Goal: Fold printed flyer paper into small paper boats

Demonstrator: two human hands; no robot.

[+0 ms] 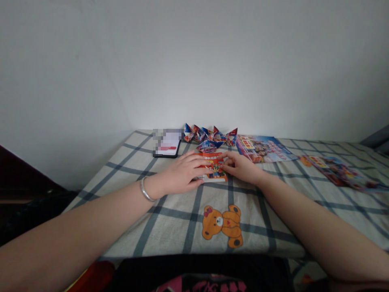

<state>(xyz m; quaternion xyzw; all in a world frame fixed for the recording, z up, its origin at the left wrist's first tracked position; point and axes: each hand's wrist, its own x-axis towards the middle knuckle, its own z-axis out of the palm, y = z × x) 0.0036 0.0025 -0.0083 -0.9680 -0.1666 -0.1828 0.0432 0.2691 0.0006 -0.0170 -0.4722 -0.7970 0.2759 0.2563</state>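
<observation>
On the bed, middle: a folded orange leaflet (212, 167) lies flat on my checked sheet (170, 211), just in front of both my hands.
Leaflet's long axis: as far as I can tell it runs away from me toward the wall, the near short edge facing me; the fold is too small to read exactly.
Left hand (182, 174): palm down, fingers spread and pressed flat on the left part of the leaflet; nothing gripped. A silver bangle (145, 190) sits on that wrist.
Right hand (241, 167): fingertips drawn together, pinching the leaflet's right edge near its far corner.
Hands to each other: close, almost touching over the paper.
Beyond the leaflet: a cluster of folded paper shapes (209, 136) in blue and red, near the wall.
Left of that cluster: a phone (167, 145), screen up, lying flat.
Right side: one unfolded flyer (263, 148) lying flat, and another flyer (337, 170) farther right, well apart from my hands.
Near me: a bear print (223, 225) on the sheet.
</observation>
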